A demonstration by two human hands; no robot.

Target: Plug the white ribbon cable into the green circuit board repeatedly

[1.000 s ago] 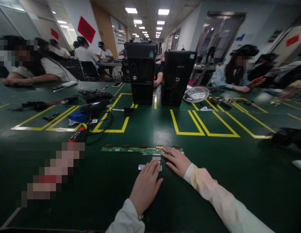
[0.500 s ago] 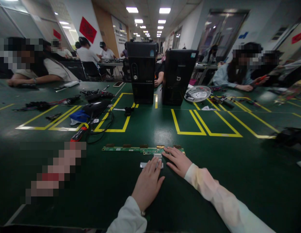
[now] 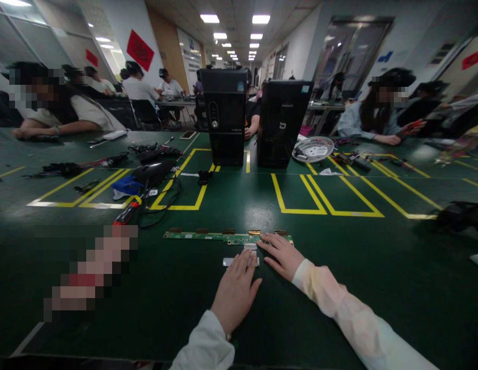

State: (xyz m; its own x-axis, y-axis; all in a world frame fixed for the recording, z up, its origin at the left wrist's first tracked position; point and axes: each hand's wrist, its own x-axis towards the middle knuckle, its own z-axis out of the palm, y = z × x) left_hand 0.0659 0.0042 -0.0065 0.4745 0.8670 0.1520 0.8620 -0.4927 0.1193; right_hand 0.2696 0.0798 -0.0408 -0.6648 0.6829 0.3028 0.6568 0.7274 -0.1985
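A long, narrow green circuit board [image 3: 208, 237] lies crosswise on the table, with brownish tabs along its far edge. My right hand [image 3: 282, 254] rests palm down over the board's right end, fingers spread. Just left of it, my left hand [image 3: 239, 288] lies flat with its fingers stretched out. Its fingertips reach a white connector piece [image 3: 250, 247] at the board's near edge. Partly covered by the left fingers is a flat, silvery-white strip [image 3: 228, 262] on the table. Neither hand grips anything.
Two black computer towers [image 3: 227, 118] stand beyond the board. A white basket [image 3: 313, 149] with small parts is right of them. Cables [image 3: 65, 168], a blue-and-black item [image 3: 127, 186] and a red-and-black tool handle [image 3: 127, 211] lie left. Yellow tape [image 3: 304, 211] marks the green table [image 3: 339, 246]. People sit around.
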